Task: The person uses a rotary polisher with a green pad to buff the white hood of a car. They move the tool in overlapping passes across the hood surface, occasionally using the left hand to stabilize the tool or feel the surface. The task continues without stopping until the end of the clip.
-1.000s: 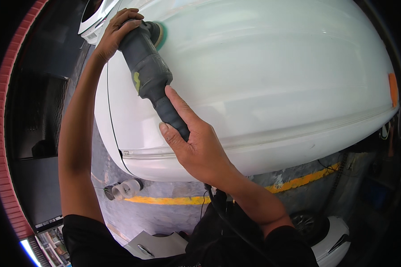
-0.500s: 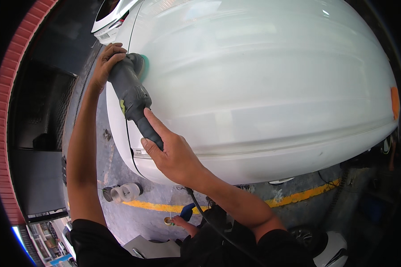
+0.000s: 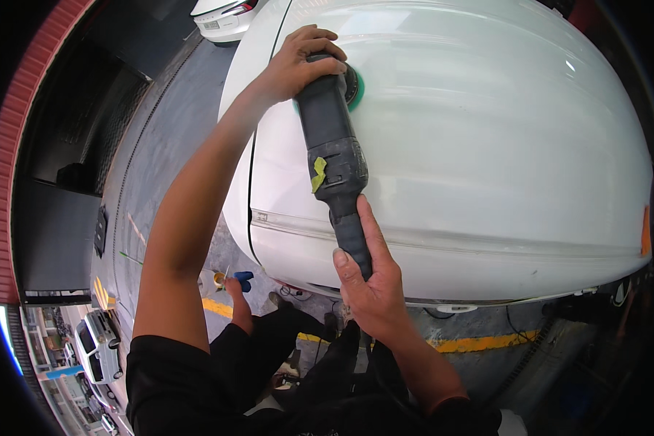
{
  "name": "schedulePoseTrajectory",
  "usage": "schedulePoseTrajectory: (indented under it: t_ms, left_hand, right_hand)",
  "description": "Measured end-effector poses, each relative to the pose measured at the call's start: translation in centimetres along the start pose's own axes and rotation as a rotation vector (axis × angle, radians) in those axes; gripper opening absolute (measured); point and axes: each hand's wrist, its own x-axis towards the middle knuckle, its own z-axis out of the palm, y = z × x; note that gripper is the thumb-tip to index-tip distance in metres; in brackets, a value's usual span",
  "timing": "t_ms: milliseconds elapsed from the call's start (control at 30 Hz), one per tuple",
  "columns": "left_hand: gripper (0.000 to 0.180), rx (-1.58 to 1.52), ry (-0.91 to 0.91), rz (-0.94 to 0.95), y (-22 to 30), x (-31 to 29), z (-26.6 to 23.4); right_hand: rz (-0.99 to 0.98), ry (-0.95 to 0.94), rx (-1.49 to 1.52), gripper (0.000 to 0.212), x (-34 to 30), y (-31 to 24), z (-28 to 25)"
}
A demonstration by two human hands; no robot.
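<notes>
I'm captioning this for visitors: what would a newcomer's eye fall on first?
Probably the white car panel, curving across the middle and right. Next, the dark polisher over the panel's left part, left hand on its far end, right hand around its handle. A green pad shows beside the left hand.

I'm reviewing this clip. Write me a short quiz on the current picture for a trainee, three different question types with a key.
1. Which hand is on the slim handle of the polisher?
2. True or false: the pad of the polisher is red.
3. What colour is the line on the floor?
A. Blue
B. Yellow
C. Red

Key:
1. The right hand; the left hand is at the polisher's head end.
2. False; it is green.
3. B.
</notes>
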Motion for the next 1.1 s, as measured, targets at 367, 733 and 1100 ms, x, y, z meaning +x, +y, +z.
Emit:
schedulePoseTrajectory:
  t_ms: [367, 733, 1100]
  left_hand:
    - [0.035, -0.007, 0.087, -0.152, -4.3, -7.1, -4.7]
    - [0.051, -0.002, -0.17, 0.082, 7.7, 5.8, 3.6]
    - [0.045, -0.059, -0.261, 0.315, 23.6, 17.7, 15.5]
  right_hand:
    - [-0.056, -0.141, -0.052, 0.068, 2.0, 1.0, 1.9]
    - [-0.079, 0.067, 0.053, 0.069, -4.1, -3.7, -7.1]
    - [-0.124, 0.408, 0.174, 0.07, -10.8, -7.7, -16.8]
